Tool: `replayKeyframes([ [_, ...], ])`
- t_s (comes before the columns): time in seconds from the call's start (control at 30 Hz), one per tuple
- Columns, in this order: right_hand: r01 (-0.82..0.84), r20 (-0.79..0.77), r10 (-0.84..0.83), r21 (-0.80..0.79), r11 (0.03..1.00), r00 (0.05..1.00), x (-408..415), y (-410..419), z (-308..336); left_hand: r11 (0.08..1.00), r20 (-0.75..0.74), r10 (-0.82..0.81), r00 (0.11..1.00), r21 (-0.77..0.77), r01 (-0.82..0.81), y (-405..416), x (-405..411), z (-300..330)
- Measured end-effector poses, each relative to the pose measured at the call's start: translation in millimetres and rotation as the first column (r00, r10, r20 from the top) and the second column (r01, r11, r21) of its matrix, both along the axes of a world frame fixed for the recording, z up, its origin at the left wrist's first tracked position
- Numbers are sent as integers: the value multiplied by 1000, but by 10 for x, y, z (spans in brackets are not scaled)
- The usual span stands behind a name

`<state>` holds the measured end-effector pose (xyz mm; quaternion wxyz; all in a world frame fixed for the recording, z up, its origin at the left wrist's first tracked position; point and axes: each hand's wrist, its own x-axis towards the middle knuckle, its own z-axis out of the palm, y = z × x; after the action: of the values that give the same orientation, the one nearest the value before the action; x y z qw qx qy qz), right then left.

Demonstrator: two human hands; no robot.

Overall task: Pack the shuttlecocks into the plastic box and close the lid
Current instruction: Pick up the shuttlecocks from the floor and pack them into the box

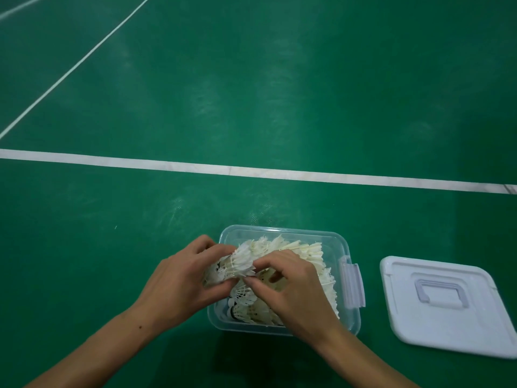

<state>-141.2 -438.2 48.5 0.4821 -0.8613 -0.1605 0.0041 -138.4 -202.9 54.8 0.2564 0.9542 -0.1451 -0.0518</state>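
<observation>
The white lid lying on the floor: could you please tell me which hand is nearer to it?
Right. The right hand is over the plastic box, just left of the white lid; the left hand is at the box's far left edge.

**Box at centre, lid to its right**

The plastic box (pixel 282 278) sits on the floor (pixel 251 93), shuttlecocks (pixel 302 253) piled inside. The lid (pixel 447 306) lies on the floor right of the box, apart from it. A court line (pixel 251 171) runs behind both.

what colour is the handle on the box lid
Pale lavender-grey handle on the white lid, seen in the head view.
</observation>
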Motion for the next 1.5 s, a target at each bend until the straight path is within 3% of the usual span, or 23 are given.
replayKeyframes([
  [0.2, 128, 117, -116, -107, 986, 986, -198, -290, -19, 999, 0, 39, 999, 4, -39, 85, -26, -39],
  [0.37, 87, 123, -55, -270, 959, 991, -330, -267, -108, 996, 2, 89, 996, 10, -89, 156, -71, -66],
  [0.57, 4, 67, 35, -510, 860, 997, -248, -35, -289, 996, 14, 93, 996, 11, -93, 150, -83, -68],
  [0.8, -2, -34, -23, -612, 791, 999, -87, 52, -346, 997, 32, 75, 997, -26, -74, 133, -88, -81],
  [1.07, -126, -281, 5, -414, 902, 960, -100, -92, -206, 998, 72, 15, 997, -58, -11, 40, -78, -108],
  [1.3, 40, -173, -64, -140, 989, 983, -150, -180, 186, 997, 169, -47, 985, -54, 57, -212, -26, 21],
  [1.5, 31, -97, -42, -110, 993, 994, -132, 6, 175, 991, 194, -98, 976, -66, 113, -421, 56, -1],
])
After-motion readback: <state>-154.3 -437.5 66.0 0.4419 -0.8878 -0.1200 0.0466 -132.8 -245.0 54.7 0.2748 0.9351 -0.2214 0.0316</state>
